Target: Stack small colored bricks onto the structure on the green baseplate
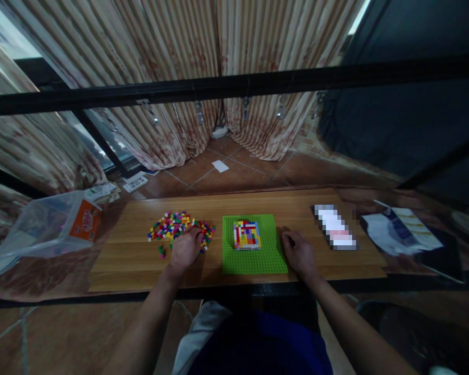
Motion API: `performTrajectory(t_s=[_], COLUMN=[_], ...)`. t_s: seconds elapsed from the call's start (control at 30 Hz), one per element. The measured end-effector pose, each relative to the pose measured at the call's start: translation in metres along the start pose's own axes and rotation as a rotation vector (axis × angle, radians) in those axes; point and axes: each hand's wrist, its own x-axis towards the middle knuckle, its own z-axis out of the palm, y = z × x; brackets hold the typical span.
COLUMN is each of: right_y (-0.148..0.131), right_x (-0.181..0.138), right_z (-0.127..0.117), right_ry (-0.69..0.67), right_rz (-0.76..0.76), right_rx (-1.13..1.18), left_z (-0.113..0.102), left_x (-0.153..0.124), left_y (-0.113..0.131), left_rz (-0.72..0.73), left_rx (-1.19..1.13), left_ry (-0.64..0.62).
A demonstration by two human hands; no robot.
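Note:
My left hand (186, 247) is at the near right side of a loose pile of small coloured toy bricks (172, 225). Its fingers are bent down among the bricks and look pinched together; what they hold, if anything, is hidden. A green studded baseplate (254, 264) lies in the middle of the table, bearing a squarish block built of many-coloured bricks (247, 236). Just past the plate's right edge, my right hand (299, 252) rests on the wood, its fingers curled in and no brick showing in them.
On the wooden table (133, 265), a pixelated phone-like object (335, 227) lies at the right. Papers (400, 229) are beyond the table's right end. A clear plastic box (52, 221) with an orange label stands left. A black metal bar (219, 87) crosses above the far side.

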Motion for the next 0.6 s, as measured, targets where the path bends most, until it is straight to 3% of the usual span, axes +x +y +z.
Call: performTrajectory(t_s=[0.6], right_y=[-0.001], right_x=[0.002], right_z=[-0.001], right_ry=[-0.018], right_rz=[0.016], right_rx=[0.0], left_z=[0.011], left_x=[0.002], left_y=[0.0], left_rz=[-0.086], left_rx=[0.128], left_ry=[0.092])
